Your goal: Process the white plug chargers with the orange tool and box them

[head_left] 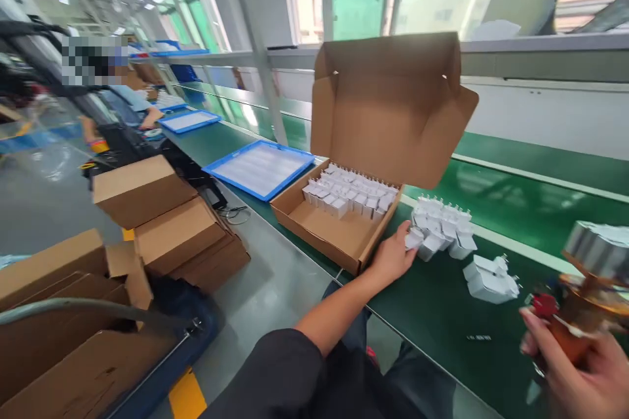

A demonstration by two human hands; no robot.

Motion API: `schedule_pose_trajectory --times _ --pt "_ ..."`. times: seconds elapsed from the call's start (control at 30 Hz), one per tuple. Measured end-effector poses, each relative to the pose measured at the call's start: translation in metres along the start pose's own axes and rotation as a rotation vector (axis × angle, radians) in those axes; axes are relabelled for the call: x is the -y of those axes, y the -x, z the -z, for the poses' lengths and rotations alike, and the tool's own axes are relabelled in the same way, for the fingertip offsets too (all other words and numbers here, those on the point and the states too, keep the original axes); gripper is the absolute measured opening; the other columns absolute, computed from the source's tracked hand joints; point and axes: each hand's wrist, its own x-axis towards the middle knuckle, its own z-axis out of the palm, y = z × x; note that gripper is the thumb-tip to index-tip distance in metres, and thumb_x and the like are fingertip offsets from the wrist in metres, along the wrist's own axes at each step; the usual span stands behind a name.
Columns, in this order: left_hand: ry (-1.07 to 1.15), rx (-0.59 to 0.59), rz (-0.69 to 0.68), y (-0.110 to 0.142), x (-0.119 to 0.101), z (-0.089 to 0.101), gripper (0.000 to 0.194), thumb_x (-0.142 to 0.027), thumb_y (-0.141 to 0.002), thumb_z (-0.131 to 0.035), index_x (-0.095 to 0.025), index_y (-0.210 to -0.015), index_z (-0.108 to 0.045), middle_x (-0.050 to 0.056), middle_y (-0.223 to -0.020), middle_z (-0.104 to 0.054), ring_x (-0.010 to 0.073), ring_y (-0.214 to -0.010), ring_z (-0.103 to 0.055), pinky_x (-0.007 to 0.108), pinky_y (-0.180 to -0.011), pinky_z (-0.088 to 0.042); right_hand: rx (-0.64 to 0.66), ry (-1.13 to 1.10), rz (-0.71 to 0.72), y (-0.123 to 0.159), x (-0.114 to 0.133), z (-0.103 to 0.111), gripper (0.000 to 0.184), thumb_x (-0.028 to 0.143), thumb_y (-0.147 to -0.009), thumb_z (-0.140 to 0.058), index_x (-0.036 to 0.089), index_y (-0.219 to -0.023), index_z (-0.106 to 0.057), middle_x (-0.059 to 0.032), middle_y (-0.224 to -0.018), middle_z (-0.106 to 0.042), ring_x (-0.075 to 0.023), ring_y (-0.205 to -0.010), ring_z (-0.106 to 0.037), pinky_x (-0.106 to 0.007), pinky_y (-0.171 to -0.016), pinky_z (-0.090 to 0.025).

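Observation:
My left hand (393,256) is closed on a white plug adapter (414,238), just right of an open cardboard box (319,226). Rows of white adapters, metal prongs upward, fill the back part of this box; bare cardboard shows at its front. Beside my fingers stands a group of similar adapters (445,219) on the green bench. A smaller cluster (491,278) sits farther right. At the right edge, my right hand (577,366) grips an orange-handled tool (565,335) with a red part. Motion blurs this tool, so its kind is unclear.
A blue-rimmed tray (265,196) lies left of the box, another tray (190,120) beyond it. Cardboard cartons (179,236) are stacked at lower left, by a cart's metal bar (98,306). A co-worker's arm (151,118) shows farther along the bench (417,314).

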Motion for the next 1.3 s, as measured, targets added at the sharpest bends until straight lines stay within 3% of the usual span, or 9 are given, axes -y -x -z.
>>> schedule_pose_trajectory --times 0.13,0.3,0.47,0.53,0.67,0.87,1.07,1.2,1.3 --pt "0.137 0.054 -0.059 0.053 0.005 0.02 0.062 -0.024 -0.088 -0.064 -0.023 -0.145 -0.042 0.008 -0.129 -0.069 0.0239 -0.113 -0.069 0.036 -0.098 -0.054 0.039 -0.108 0.006 0.013 0.041 -0.014 0.039 0.047 -0.066 -0.086 0.021 -0.081 -0.061 0.0032 -0.055 -0.059 -0.0146 -0.043 -0.052 -0.029 -0.041 -0.042" --pt "0.218 0.132 -0.02 0.087 0.021 0.03 0.054 -0.033 -0.085 -0.068 -0.023 -0.135 -0.051 0.007 -0.122 -0.072 0.023 -0.11 -0.069 0.038 -0.098 -0.054 0.104 -0.185 0.056 0.016 0.05 -0.026 0.028 0.037 -0.076 -0.08 0.02 -0.088 -0.061 0.0005 -0.07 -0.069 -0.0109 -0.044 -0.055 -0.025 -0.042 -0.046" --pt "0.436 0.061 0.058 0.088 0.032 0.021 0.058 -0.047 -0.094 -0.058 -0.02 -0.143 -0.046 0.007 -0.104 -0.076 0.0209 -0.095 -0.072 0.035 -0.09 -0.056 0.193 -0.319 0.13 0.02 0.061 -0.045 0.026 0.036 -0.081 -0.075 0.021 -0.091 -0.058 -0.0003 -0.078 -0.072 -0.0089 -0.043 -0.054 -0.024 -0.041 -0.047" --pt "0.428 0.021 0.046 0.088 0.037 0.019 0.05 -0.048 -0.097 -0.053 -0.02 -0.138 -0.054 0.007 -0.103 -0.075 0.0204 -0.093 -0.071 0.033 -0.087 -0.056 0.22 -0.358 0.141 0.02 0.066 -0.056 0.026 0.038 -0.081 -0.075 0.022 -0.09 -0.055 0.0024 -0.072 -0.068 -0.0086 -0.042 -0.053 -0.023 -0.04 -0.045" --pt "0.239 0.033 -0.183 0.09 0.041 0.018 0.032 -0.039 -0.096 -0.052 -0.02 -0.116 -0.067 0.011 -0.125 -0.068 0.0247 -0.111 -0.067 0.038 -0.096 -0.054 0.257 -0.373 0.134 0.02 0.073 -0.077 0.031 0.04 -0.08 -0.076 0.023 -0.087 -0.051 0.0085 -0.057 -0.053 -0.009 -0.04 -0.049 -0.022 -0.039 -0.04" --pt "0.212 0.006 -0.318 0.099 0.038 0.01 0.045 -0.025 -0.095 -0.052 -0.021 -0.14 -0.047 0.013 -0.128 -0.065 0.0193 -0.098 -0.068 0.036 -0.087 -0.056 0.262 -0.33 0.153 0.023 0.074 -0.102 0.034 0.043 -0.081 -0.077 0.024 -0.091 -0.051 0.0077 -0.062 -0.052 -0.0087 -0.046 -0.047 -0.023 -0.044 -0.04" --pt "0.258 -0.115 -0.486 0.111 0.031 -0.001 0.054 -0.027 -0.095 -0.055 -0.023 -0.146 -0.04 0.016 -0.138 -0.056 0.0235 -0.11 -0.065 0.041 -0.092 -0.055 0.225 -0.32 0.191 0.021 0.077 -0.107 0.032 0.042 -0.082 -0.075 0.023 -0.091 -0.052 0.0075 -0.064 -0.052 -0.0083 -0.047 -0.046 -0.023 -0.046 -0.04" --pt "0.162 -0.203 -0.475 0.11 0.03 -0.008 0.025 -0.022 -0.1 -0.049 -0.023 -0.121 -0.062 0.011 -0.126 -0.063 0.0183 -0.098 -0.068 0.034 -0.086 -0.057 0.216 -0.321 0.18 0.023 0.077 -0.104 0.033 0.043 -0.082 -0.075 0.023 -0.09 -0.05 0.0074 -0.065 -0.053 -0.0078 -0.047 -0.045 -0.023 -0.046 -0.039" --pt "0.095 -0.192 -0.486 0.109 0.033 -0.01 0.025 -0.023 -0.103 -0.042 -0.021 -0.113 -0.065 0.011 -0.126 -0.063 0.0153 -0.091 -0.069 0.03 -0.08 -0.057 0.221 -0.321 0.172 0.025 0.077 -0.105 0.035 0.044 -0.081 -0.076 0.023 -0.088 -0.048 0.0066 -0.067 -0.055 -0.0077 -0.047 -0.046 -0.023 -0.046 -0.04"
